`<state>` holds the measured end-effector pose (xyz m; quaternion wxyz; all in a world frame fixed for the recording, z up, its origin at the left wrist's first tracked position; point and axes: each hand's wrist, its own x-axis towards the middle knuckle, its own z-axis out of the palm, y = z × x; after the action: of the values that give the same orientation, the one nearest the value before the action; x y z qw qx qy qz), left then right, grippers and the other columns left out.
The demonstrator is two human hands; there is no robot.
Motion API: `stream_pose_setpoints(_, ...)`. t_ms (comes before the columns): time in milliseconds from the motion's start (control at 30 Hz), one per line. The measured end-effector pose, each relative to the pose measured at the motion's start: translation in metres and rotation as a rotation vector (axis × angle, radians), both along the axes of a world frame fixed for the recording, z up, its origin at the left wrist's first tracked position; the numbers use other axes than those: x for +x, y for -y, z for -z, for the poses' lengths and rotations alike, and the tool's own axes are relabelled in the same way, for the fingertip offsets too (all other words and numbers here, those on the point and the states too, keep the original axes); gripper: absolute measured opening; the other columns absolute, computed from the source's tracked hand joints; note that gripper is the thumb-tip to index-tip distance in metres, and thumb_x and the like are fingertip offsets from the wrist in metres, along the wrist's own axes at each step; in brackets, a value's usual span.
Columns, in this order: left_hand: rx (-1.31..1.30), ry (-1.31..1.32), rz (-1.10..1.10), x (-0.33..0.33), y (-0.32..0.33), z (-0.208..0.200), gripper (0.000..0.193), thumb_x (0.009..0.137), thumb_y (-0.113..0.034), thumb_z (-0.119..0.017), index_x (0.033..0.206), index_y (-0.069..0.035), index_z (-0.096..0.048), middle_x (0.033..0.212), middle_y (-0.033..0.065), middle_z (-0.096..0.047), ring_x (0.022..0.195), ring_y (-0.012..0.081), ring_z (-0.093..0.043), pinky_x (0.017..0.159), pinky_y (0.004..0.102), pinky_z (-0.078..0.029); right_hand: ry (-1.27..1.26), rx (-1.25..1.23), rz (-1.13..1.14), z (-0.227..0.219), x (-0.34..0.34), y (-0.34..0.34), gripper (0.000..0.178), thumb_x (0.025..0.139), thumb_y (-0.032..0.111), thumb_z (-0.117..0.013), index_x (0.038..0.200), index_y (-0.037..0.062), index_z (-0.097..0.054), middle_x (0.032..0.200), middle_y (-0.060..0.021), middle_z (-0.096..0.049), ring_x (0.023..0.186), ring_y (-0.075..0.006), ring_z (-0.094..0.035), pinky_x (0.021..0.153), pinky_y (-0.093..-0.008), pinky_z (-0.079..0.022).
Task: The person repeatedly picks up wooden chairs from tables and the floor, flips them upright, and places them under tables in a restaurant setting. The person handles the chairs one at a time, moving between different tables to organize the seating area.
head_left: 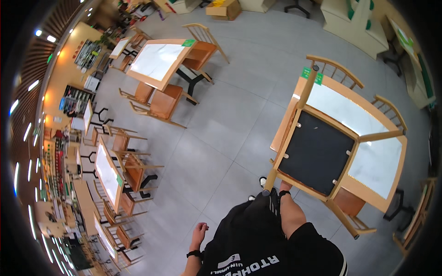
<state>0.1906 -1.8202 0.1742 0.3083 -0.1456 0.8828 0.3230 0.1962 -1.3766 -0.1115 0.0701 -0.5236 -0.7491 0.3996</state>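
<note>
A wooden chair (317, 152) lies upside down on a white-topped table with a wooden rim (382, 165). Its black seat underside faces up and its legs point upward. My right hand (285, 186) grips the chair's near frame edge, beside one leg (270, 179). My left hand (200, 228) hangs loose over the grey floor at my side, holding nothing, with a dark band on the wrist. My black shirt fills the lower middle of the view.
Two more wooden chairs (338, 69) stand at the table's far side and another (352, 209) at its near right. A second table with chairs (159, 60) is at upper left, and further tables (108, 175) line the left. A cardboard box (224, 8) sits at the top.
</note>
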Motion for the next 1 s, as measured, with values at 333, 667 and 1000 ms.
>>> stream_pose_setpoints(333,0.196,0.177,0.159,-0.173,-0.019,0.007,0.036,0.094,-0.033,-0.053,0.111,-0.002,-0.057,0.095,0.0094,-0.068,0.088,0.0188,-0.065,0.076,0.0316,-0.049,-0.422,-0.184,0.514,0.000,-0.001,0.003,0.022,0.095,0.021,-0.050,0.109,0.0035,-0.054,0.107,-0.0075,-0.058,0.099,-0.0256,-0.055,0.090,-0.0395,-0.044)
stream_pose_setpoints(667,0.277,0.118,0.520,-0.402,-0.085,0.072,0.034,0.093,-0.033,-0.053,0.108,-0.003,-0.058,0.093,0.0088,-0.068,0.087,0.0178,-0.064,0.075,0.0308,-0.049,-0.454,-0.610,0.625,-0.140,-0.066,-0.057,0.018,0.091,0.015,-0.051,0.104,0.0053,-0.059,0.101,-0.0100,-0.060,0.097,-0.0223,-0.060,0.072,-0.0380,-0.053)
stream_pose_setpoints(1000,0.512,0.244,0.619,-0.460,-0.172,0.094,0.040,0.093,-0.038,-0.053,0.109,-0.002,-0.058,0.095,0.0085,-0.068,0.091,0.0178,-0.063,0.078,0.0307,-0.048,-0.727,-0.724,0.640,-0.310,-0.171,-0.078,0.014,0.092,0.008,-0.045,0.096,-0.0048,-0.049,0.095,-0.0193,-0.059,0.106,-0.0339,-0.060,0.080,-0.0472,-0.057)
